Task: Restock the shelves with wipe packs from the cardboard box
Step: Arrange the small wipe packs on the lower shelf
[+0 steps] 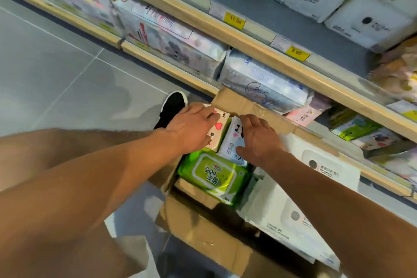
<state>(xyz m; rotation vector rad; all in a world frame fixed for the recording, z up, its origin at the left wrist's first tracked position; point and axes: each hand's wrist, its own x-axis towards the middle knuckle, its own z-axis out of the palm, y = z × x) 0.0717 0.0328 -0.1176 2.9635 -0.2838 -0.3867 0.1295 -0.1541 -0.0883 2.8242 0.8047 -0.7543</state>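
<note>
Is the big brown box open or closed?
Open. The cardboard box has its flaps folded out, and wipe packs like the green pack show inside.

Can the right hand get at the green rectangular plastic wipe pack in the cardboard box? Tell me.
Probably yes. The green wipe pack lies uncovered in the cardboard box, just below the right hand, which rests on a white pack.

Bare forearms; apparently black shoe (172, 108)
</note>
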